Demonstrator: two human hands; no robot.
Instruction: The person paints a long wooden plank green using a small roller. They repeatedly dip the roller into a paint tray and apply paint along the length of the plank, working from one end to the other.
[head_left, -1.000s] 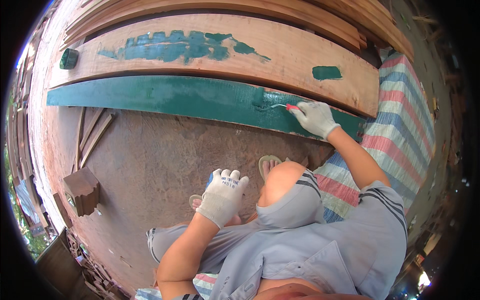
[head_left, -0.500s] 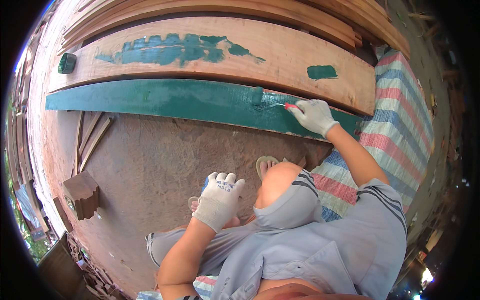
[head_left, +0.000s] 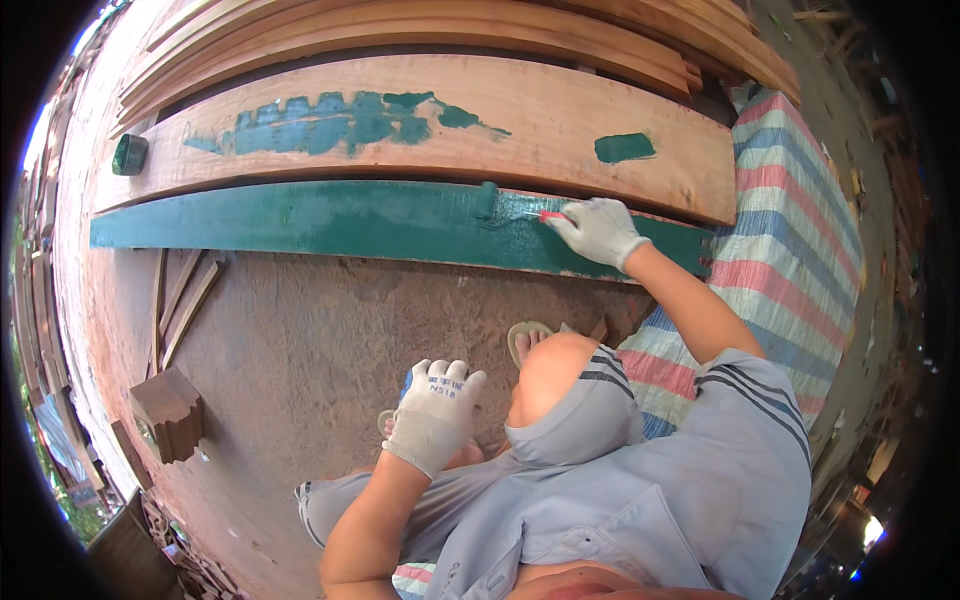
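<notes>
A small paint roller with a red handle (head_left: 550, 216) is gripped in my gloved right hand (head_left: 598, 232). Its green sleeve (head_left: 487, 200) lies against the far edge of a long plank coated green (head_left: 350, 222). Wet paint and thinner streaks show beside the sleeve. My left hand (head_left: 436, 405), in a white glove with a blue palm edge, is held over my lap with its fingers curled in. I see nothing sticking out of that fist. Beyond the green plank lies a wider bare board (head_left: 520, 110) bearing a patchy green smear and a small green rectangle (head_left: 625, 148).
A green-stained container (head_left: 130, 155) stands at the wide board's left end. Stacked timber (head_left: 430, 30) runs behind. Striped plastic sheeting (head_left: 790, 220) covers the right side. Thin sticks (head_left: 178, 300) and a dark wooden block (head_left: 167, 412) lie on the ground at left.
The roller has shifted slightly left along the plank with my right hand. The whole view has tilted a little, so the boards sit lower. My left hand stays curled.
</notes>
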